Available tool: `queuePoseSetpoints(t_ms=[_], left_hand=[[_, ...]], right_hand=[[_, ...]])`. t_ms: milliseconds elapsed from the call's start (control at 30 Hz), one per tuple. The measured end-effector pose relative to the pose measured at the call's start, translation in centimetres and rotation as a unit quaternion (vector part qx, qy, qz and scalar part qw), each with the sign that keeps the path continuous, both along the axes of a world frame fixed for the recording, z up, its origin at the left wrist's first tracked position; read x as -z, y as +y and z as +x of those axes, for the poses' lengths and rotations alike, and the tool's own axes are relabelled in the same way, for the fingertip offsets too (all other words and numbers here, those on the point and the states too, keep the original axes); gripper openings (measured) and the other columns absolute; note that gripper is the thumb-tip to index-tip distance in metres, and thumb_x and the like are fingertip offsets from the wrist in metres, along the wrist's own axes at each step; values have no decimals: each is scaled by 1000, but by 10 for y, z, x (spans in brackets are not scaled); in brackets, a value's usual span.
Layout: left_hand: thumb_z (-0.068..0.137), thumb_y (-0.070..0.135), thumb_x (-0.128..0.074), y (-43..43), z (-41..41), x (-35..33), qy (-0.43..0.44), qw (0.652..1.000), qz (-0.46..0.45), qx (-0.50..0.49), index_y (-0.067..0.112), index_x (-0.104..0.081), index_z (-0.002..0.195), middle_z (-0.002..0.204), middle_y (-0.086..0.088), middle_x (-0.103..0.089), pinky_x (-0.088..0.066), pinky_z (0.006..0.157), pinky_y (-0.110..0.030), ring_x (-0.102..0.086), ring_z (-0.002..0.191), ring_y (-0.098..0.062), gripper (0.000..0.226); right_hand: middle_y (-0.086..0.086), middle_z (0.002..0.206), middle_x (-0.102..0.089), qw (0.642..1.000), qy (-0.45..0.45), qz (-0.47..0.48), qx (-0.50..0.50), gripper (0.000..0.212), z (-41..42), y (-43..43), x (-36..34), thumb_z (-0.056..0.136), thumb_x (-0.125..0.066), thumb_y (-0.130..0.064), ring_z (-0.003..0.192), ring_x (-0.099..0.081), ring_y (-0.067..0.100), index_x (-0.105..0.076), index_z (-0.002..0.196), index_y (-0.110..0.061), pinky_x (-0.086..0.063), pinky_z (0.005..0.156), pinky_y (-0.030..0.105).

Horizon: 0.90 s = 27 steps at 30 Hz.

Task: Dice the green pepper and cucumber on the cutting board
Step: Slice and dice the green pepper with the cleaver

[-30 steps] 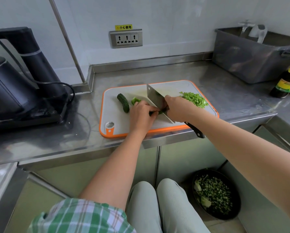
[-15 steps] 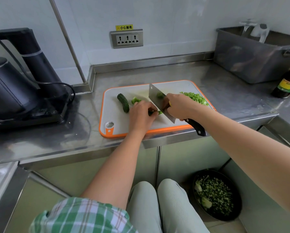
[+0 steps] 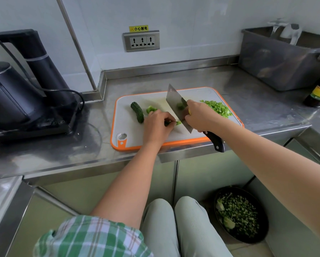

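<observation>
Green pepper (image 3: 178,123) lies mid cutting board (image 3: 126,127), held down by the left hand (image 3: 158,125) with curled fingers. The right hand (image 3: 200,117) grips the cleaver (image 3: 175,100), its blade raised over the board. The cucumber (image 3: 137,112) lies toward the board's left end and the diced pile (image 3: 218,108) toward its right.

Bright, even light; soft glare over the steel counter (image 3: 257,101); faint shadows on the cutting board (image 3: 125,117); wide-angle bending at edges.
</observation>
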State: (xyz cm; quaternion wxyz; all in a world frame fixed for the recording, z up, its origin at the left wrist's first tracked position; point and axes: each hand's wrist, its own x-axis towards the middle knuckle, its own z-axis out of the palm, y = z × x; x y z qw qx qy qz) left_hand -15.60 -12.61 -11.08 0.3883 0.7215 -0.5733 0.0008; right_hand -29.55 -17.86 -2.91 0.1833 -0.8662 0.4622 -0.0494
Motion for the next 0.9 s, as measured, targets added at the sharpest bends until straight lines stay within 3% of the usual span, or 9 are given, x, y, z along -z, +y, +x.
queuePoseSetpoints(t_ms=[133, 400, 533, 800, 900], left_hand=[[78, 20, -74, -1, 0, 1, -6, 1000, 5, -3, 19, -74, 80, 84, -1, -66, -45, 74, -38, -55, 80, -24, 3], [77, 21, -74, 0, 1, 0, 3, 1000, 6, -2, 22, -76, 83, 85, 0, -65, -45, 72, -34, -55, 82, -23, 6], [75, 18, -73, 1, 0, -2, 7, 1000, 17, -6, 18, -73, 89, 90, 0, -67, -46, 77, -33, -56, 87, -22, 14], [76, 17, -71, 1, 0, -1, 2, 1000, 15, -6, 17, -72, 81, 86, 1, -65, -45, 74, -35, -54, 83, -21, 5], [76, 17, -72, 1, 0, -1, 5, 1000, 16, -5, 17, -73, 81, 86, 1, -65, -44, 73, -34, -53, 83, -21, 5]], right_hand=[[17, 90, -52, 999, 23, 16, -15, 17, 1, 6, -4, 90, -38, -4, 51, -51, 22, -42, 106, -6, -38, 41, 27], [19, 91, -54, 999, -17, 0, 28, 9, 7, 0, 9, 88, -42, -4, 51, -53, 24, -36, 94, -7, -39, 44, 29], [17, 93, -53, 1000, -21, 16, 11, 8, 2, 4, 3, 91, -40, -7, 51, -54, 24, -39, 99, -6, -39, 42, 28], [15, 86, -51, 999, 17, 32, -5, 11, 5, 12, -5, 90, -38, -3, 53, -49, 20, -37, 100, -6, -38, 45, 28], [15, 85, -52, 1000, 10, 22, 8, 11, 9, 10, 2, 89, -39, -3, 52, -53, 23, -38, 99, -6, -45, 50, 33]])
